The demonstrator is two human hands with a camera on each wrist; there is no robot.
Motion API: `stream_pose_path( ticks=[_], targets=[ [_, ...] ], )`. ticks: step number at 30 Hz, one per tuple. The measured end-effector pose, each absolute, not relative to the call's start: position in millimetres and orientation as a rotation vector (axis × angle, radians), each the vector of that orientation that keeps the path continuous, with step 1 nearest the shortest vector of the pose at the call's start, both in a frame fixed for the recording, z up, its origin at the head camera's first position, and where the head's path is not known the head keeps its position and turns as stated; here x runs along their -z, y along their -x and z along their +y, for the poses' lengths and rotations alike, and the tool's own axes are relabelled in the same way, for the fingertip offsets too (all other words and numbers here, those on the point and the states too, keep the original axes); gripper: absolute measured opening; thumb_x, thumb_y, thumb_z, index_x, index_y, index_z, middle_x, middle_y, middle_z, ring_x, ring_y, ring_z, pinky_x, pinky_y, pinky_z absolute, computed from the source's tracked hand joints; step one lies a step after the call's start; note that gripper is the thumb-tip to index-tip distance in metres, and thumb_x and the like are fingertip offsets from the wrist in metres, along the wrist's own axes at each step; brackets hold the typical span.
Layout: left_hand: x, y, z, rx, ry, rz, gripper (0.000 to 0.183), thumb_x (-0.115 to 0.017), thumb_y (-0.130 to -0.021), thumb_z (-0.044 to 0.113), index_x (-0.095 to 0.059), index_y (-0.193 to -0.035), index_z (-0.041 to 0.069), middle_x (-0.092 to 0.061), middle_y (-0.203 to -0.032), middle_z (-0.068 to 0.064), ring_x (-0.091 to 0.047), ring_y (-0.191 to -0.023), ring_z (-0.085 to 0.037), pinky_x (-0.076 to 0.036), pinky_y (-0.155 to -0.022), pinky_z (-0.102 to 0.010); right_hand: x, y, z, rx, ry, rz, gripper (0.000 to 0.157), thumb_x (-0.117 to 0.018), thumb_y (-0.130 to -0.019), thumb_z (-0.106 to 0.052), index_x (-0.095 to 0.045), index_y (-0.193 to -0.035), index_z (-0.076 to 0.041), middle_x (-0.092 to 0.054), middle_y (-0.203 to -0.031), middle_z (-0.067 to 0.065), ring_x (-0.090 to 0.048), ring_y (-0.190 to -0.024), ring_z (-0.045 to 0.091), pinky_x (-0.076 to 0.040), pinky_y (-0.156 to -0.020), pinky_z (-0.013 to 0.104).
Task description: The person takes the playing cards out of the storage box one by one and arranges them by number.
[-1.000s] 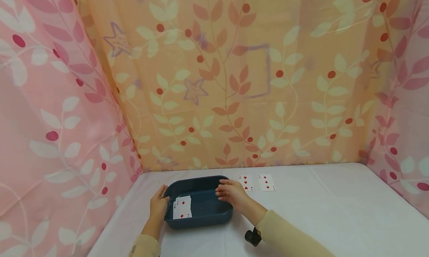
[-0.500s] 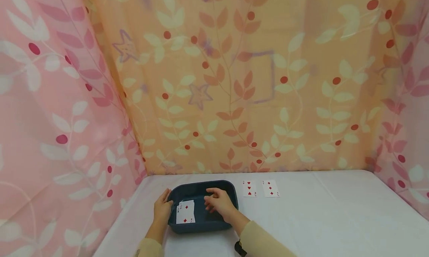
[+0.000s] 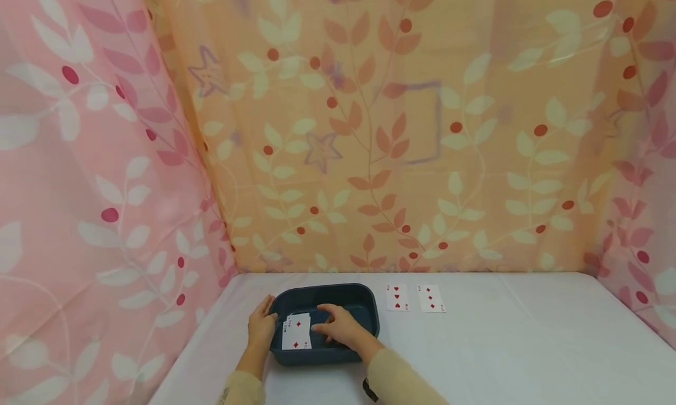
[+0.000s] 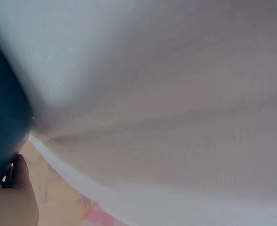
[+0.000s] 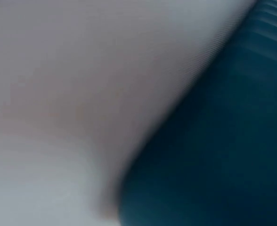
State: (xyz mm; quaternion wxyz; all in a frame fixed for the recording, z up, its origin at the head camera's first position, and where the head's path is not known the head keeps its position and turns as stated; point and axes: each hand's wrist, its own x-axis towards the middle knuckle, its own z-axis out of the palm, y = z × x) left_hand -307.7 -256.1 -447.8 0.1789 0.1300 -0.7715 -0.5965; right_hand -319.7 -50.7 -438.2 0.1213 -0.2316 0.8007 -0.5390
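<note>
A dark blue tray (image 3: 317, 357) stands on the white table. My left hand (image 3: 260, 327) grips its left side, thumb at the rim; the left wrist view shows that hand (image 4: 16, 197) against the tray's outer wall (image 4: 4, 108). A few overlapping playing cards (image 3: 297, 333) lie inside at the left; the top one bears two red diamonds. My right hand (image 3: 345, 328) is over the tray's middle, thumb and index finger apart, just right of the cards, with nothing seen between them. The right wrist view holds only the tray's blurred outer wall (image 5: 214, 150) and tablecloth.
Right of the tray, a three of hearts (image 3: 397, 297) and a three of diamonds (image 3: 431, 299) lie face up on the white tablecloth (image 3: 507, 346). A patterned orange curtain (image 3: 369, 158) hangs behind the table, with a pink one (image 3: 105, 246) at the left.
My right hand has moved left from the tray's right rim to over its inside, close to the cards. The left hand has stayed at the left side. The head view has shifted slightly.
</note>
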Motion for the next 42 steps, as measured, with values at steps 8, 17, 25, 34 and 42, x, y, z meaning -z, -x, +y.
stream_pose_path(
  ticks=[8, 17, 25, 34, 42],
  targets=[
    [447.5, 308.2, -256.6, 1.692, -0.373, -2.152, 0.056, -0.042, -0.089, -0.014, -0.031, -0.144, -0.012, -0.037, -0.143, -0.029, -0.029, -0.138, -0.043, -0.027, -0.110, -0.056, 449.0, 332.8, -78.7, 1.172, 0.806, 2.524, 0.063, -0.076, -0.084, -0.019, -0.051, -0.139, -0.002, -0.063, -0.120, 0.019, -0.059, -0.111, 0.035, -0.047, -0.094, 0.046],
    [451.1, 307.1, -248.0, 1.686, -0.386, -2.153, 0.055, -0.042, -0.089, -0.014, -0.034, -0.143, -0.012, -0.040, -0.142, -0.029, -0.033, -0.136, -0.044, -0.026, -0.110, -0.056, 454.8, 338.5, -94.7, 0.884, 0.703, 2.735, 0.067, -0.086, -0.072, -0.025, -0.059, -0.129, -0.005, -0.065, -0.119, 0.014, -0.059, -0.106, 0.033, -0.045, -0.097, 0.049],
    [450.1, 307.4, -250.5, 1.638, -0.399, -2.188, 0.055, -0.044, -0.089, -0.013, -0.036, -0.143, -0.011, -0.041, -0.142, -0.027, -0.030, -0.138, -0.044, -0.025, -0.111, -0.057, 455.5, 340.8, -97.8, 0.841, 0.701, 2.751, 0.061, -0.089, -0.068, -0.026, -0.060, -0.118, -0.005, -0.066, -0.104, 0.010, -0.059, -0.089, 0.028, -0.048, -0.088, 0.045],
    [447.0, 306.9, -252.6, 1.636, -0.405, -2.204, 0.055, -0.044, -0.089, -0.014, -0.035, -0.143, -0.011, -0.039, -0.143, -0.027, -0.027, -0.139, -0.044, -0.024, -0.111, -0.056, 452.4, 342.9, -99.8, 1.170, 0.668, 2.654, 0.064, -0.088, -0.066, -0.005, -0.044, -0.112, -0.009, -0.060, -0.090, 0.009, -0.055, -0.077, 0.026, -0.046, -0.074, 0.042],
    [444.8, 305.9, -253.6, 1.620, -0.407, -2.227, 0.055, -0.043, -0.090, -0.014, -0.034, -0.144, -0.011, -0.038, -0.144, -0.027, -0.027, -0.139, -0.043, -0.023, -0.112, -0.056, 455.0, 345.1, -97.5, 1.487, 0.665, 2.502, 0.046, -0.076, -0.071, 0.012, -0.054, -0.109, -0.002, -0.052, -0.070, 0.005, -0.048, -0.061, 0.017, -0.044, -0.055, 0.030]
  ],
)
